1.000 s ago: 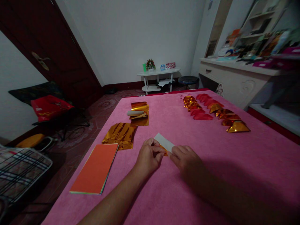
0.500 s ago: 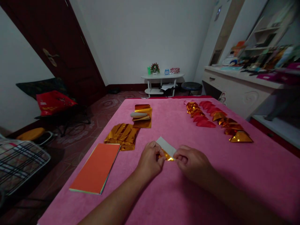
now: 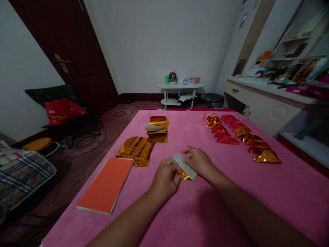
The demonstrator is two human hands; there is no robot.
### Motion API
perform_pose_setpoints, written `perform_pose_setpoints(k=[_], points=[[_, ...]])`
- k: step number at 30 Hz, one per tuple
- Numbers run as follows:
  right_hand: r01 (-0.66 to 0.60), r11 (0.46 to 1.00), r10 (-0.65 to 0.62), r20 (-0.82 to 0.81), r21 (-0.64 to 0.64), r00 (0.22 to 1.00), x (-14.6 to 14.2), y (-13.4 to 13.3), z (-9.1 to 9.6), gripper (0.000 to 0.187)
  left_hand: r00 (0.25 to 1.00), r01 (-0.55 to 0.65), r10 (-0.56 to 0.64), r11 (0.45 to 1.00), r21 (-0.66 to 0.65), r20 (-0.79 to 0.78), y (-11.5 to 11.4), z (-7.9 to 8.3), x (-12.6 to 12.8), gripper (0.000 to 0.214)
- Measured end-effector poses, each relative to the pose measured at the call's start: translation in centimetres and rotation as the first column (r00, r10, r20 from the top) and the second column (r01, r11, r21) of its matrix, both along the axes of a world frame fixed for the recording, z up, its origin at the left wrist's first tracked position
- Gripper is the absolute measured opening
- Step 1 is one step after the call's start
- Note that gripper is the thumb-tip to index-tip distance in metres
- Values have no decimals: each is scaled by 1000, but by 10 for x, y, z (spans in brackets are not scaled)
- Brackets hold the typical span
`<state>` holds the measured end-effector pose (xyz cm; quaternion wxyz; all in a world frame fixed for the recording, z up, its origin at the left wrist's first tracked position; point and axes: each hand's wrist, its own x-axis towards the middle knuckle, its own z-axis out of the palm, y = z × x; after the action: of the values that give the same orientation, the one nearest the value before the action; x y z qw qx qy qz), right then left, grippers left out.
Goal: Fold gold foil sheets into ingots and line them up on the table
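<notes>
A partly folded sheet of gold foil paper (image 3: 189, 170), pale grey on its back with a gold strip along the near edge, lies on the pink cloth between my hands. My left hand (image 3: 167, 175) pinches its near left part, fingers closed on the gold fold. At the far right edge of the sheet, my right hand (image 3: 197, 160) has its fingers curled together over the paper; whether they grip the edge is hidden. Left of my hands lie a stack of gold foil sheets (image 3: 135, 151) and a stack of coloured paper (image 3: 106, 185) with orange on top.
Farther back on the pink-covered table (image 3: 185, 130) sits a second gold foil stack (image 3: 158, 128), partly curled. Rows of folded gold pieces (image 3: 267, 156) and red pieces (image 3: 227, 139) stand at the right. A white dresser (image 3: 264, 92) is beyond the right edge.
My right hand has left the near right corner of the foil paper and moved up to its far edge. My left hand keeps its pinch. The view has shifted slightly.
</notes>
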<state>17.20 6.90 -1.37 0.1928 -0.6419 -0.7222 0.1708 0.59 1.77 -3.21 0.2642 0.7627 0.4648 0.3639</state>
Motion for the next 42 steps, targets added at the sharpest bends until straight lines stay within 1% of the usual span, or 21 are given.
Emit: perform_pose_setpoints(k=[3, 6, 7, 11, 14, 15, 17, 19, 20, 23, 26, 28, 34, 38, 42], points=[[-19, 999, 18, -38, -31, 999, 7, -6, 1, 20, 1000, -1, 0, 1000, -5, -28, -1, 4, 1, 10], [-30, 998, 27, -33, -64, 999, 11, -14, 5, 7, 999, -6, 5, 999, -32, -41, -1, 6, 1, 11], [-28, 997, 27, -17, -70, 999, 12, -16, 6, 6, 999, -5, 3, 999, -41, -47, 0, 6, 1, 11], [-18, 997, 22, 47, -77, 999, 14, -21, 10, 14, 998, -3, -1, 998, -57, -70, 1, 7, 1, 13], [-20, 996, 23, 36, -84, 999, 16, -24, 9, 16, 998, -4, 0, 998, -63, -69, 1, 7, 0, 14], [-14, 998, 16, 28, -66, 999, 17, -27, 9, 15, 998, -4, 0, 998, -63, -69, 0, 7, 0, 14], [-10, 1000, 10, 10, 23, 1000, 19, -35, 7, 10, 997, -1, -3, 999, -54, -75, 0, 7, 0, 14], [-50, 991, 53, -17, 123, 998, 20, -47, 5, 8, 996, 12, -15, 999, -39, -83, 0, 8, 0, 13], [-90, 985, 95, -32, 150, 995, 21, -53, 4, 9, 996, 22, -24, 999, -33, -85, 0, 8, 0, 13], [-211, 969, 222, -80, 126, 972, 25, -69, 0, 15, 995, 37, -39, 999, -23, -87, 0, 8, 0, 11], [-251, 962, 263, -118, 110, 957, 29, -77, -4, 25, 995, 25, -28, 999, -24, -97, 0, 8, 0, 9], [-244, 964, 257, -132, 107, 957, 29, -78, -5, 26, 995, 19, -22, 999, -30, -102, 0, 8, 1, 9], [-172, 983, 180, -149, 70, 972, 23, -75, -6, 9, 994, 25, -28, 999, -30, -108, -2, 9, 2, 11], [-145, 987, 154, -162, 65, 975, 20, -75, -6, 6, 994, 31, -35, 999, -33, -108, -2, 8, 1, 10], [-142, 987, 150, -114, 78, 982, 19, -74, -6, 7, 993, 31, -35, 999, -37, -112, -2, 8, 1, 10]])
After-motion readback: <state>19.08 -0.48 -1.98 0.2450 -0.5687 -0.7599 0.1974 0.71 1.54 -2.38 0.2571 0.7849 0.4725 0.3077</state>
